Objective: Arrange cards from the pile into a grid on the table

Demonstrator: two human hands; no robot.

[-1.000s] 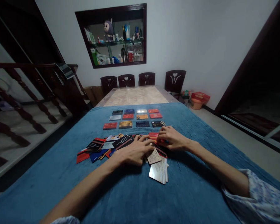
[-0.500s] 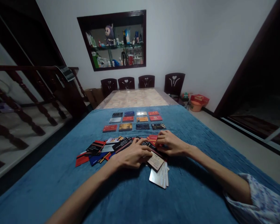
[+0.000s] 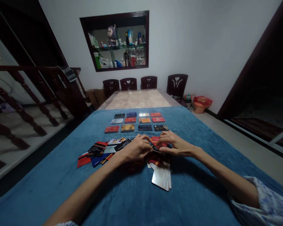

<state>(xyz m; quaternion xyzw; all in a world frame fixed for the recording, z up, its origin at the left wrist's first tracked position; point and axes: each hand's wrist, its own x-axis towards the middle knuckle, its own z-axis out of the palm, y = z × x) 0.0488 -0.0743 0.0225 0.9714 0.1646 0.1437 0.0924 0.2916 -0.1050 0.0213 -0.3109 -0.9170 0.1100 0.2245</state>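
Over the right part of a loose card heap, my left hand (image 3: 138, 147) and my right hand (image 3: 173, 143) face each other. Between them is a dark card (image 3: 157, 152), tilted nearly edge-on, gripped at its ends by both hands' fingers. Red cards (image 3: 155, 140) show just behind it. Several pale cards (image 3: 160, 177) lie fanned beneath, nearer me. To the left the heap continues with black cards (image 3: 97, 148), a red card (image 3: 84, 160) and blue cards (image 3: 99, 159). My fingertips partly hide the held card, so I cannot tell whether it is single.
Beyond the heap, card stacks stand in three rows, among them a gold stack (image 3: 127, 128) and an orange stack (image 3: 144, 120). A blue cloth (image 3: 61, 185) covers the near table; its bare stone top (image 3: 134, 99) shows farther off, with chairs (image 3: 149, 82) behind.
The upper card between my hands has gone from lying face-up over the pale cards to standing nearly edge-on. More of the red and pale cards beneath is uncovered. My left hand has risen slightly.
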